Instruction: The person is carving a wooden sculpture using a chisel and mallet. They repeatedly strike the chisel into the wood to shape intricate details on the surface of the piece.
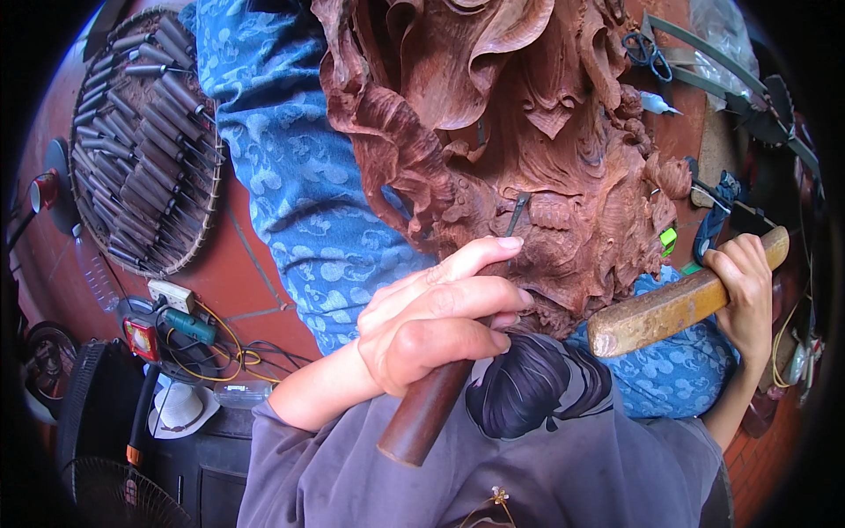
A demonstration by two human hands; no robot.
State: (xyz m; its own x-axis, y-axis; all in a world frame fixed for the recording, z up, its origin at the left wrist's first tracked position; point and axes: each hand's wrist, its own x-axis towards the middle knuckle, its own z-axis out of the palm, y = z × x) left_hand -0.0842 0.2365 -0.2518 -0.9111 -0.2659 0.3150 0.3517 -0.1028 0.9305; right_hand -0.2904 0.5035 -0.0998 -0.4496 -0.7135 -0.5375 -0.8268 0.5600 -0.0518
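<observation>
The left hand (431, 321) is gripping a chisel (458, 352) by its dark wooden handle, fingers (466, 295) wrapped and pressed together around it, the index finger lying along the shaft toward the blade. The blade tip is resting against the reddish wood carving (528, 141), low on its near face, just right of centre. The right hand (746, 290) is closing its fingers around the handle of a wooden mallet (673, 308), whose worn head is pointing left and hanging near the chisel but not touching it.

The carving is lying on a blue patterned cloth (299, 194) and is filling the far middle of the scene. Much of it is already looking finished: deep folds, curling petals and rippled textures are standing out across the upper and right parts. The spot under the blade is looking rougher, so fine detailing there seems to be what is left, though how much I cannot tell.

At the far left, a round woven tray (202, 238) is holding many more chisels. A power strip (170, 295) with cables is lying near left on the red floor (255, 273).
</observation>
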